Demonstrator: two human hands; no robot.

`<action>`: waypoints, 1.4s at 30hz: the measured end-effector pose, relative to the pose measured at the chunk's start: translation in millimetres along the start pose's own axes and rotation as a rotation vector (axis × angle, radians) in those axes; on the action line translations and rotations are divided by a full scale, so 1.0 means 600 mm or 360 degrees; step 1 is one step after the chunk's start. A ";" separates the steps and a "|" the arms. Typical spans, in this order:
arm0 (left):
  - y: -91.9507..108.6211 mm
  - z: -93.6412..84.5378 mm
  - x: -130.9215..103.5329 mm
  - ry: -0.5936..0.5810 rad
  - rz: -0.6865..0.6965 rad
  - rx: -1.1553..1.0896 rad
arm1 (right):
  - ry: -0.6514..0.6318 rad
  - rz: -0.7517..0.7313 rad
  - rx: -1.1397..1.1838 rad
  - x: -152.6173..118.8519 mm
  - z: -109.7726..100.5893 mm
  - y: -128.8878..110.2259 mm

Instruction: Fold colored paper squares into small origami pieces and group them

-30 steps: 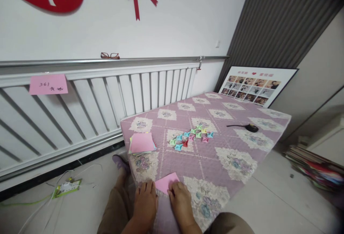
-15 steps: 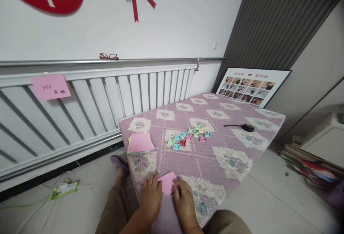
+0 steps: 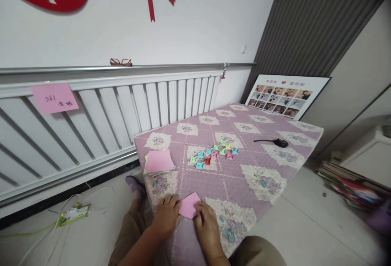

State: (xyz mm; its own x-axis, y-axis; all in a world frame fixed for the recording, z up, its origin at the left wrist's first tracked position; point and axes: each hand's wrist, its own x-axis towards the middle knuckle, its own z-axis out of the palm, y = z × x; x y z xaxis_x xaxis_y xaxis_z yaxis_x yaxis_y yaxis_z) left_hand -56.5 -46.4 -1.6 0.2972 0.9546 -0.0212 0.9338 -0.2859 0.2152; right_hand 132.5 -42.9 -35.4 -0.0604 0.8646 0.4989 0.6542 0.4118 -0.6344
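Note:
A pink piece of paper [image 3: 189, 205] lies at the near end of the cloth-covered table, its outline angular like a partly folded sheet. My left hand [image 3: 167, 216] holds its left edge, fingers bent over and close together, the thumb at the lower left side. On the right edge, my right hand [image 3: 209, 227] pinches the paper between thumb and curled fingers; the fingertips are partly hidden. Beyond the hands sits a cluster of small folded paper pieces [image 3: 214, 155] in green, blue, pink, red and yellow. A stack of coloured paper sheets [image 3: 159, 161], pink on top, is to the left.
A black object with a thin strip [image 3: 280, 143] lies on the right of the flowered tablecloth [image 3: 232, 176]. A white radiator [image 3: 171, 103] runs along the left side. Glasses [image 3: 121, 62] rest on the pipe. A power strip [image 3: 73, 215] with cables is on the floor.
The view has shifted slightly. Both hands stay on the pink paper, with the left hand's fingers a little lower against its left edge. The paper's outline is nearly the same.

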 end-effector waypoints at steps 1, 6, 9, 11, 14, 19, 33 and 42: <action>-0.004 0.003 0.001 -0.0008 0.0010 -0.0001 | -0.0044 -0.0009 -0.0040 0.001 -0.002 -0.005; -0.013 0.001 0.008 -0.0013 0.0057 0.0008 | -0.0333 -0.0078 -0.0219 0.006 -0.016 -0.041; -0.010 -0.013 0.010 -0.0020 0.0092 0.0025 | -0.0372 -0.0045 -0.0270 0.009 -0.018 -0.054; -0.009 -0.018 0.009 -0.0009 0.0111 0.0031 | -0.0365 -0.0043 -0.0304 0.010 -0.016 -0.054; -0.011 -0.013 0.006 0.0033 0.0115 0.0018 | -0.0373 -0.0102 -0.0338 0.010 -0.013 -0.048; -0.014 0.006 0.004 0.0123 0.0081 0.0004 | -0.0349 -0.0145 -0.0347 0.010 -0.013 -0.046; 0.013 -0.055 -0.003 0.0285 0.0276 -0.0130 | -0.0115 -0.0157 -0.0098 0.000 -0.008 -0.031; 0.047 -0.140 -0.012 0.0595 0.0376 -0.0812 | -0.0018 0.0266 0.0389 0.003 -0.026 -0.035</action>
State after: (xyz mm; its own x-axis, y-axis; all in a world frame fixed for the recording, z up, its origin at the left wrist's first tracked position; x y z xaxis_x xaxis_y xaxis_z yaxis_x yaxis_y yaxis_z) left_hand -49.2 -54.1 86.4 0.3072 0.8623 0.4025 0.6139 -0.5028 0.6085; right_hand 130.6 -54.6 -11.7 0.0234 0.9288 0.3699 0.4549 0.3197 -0.8312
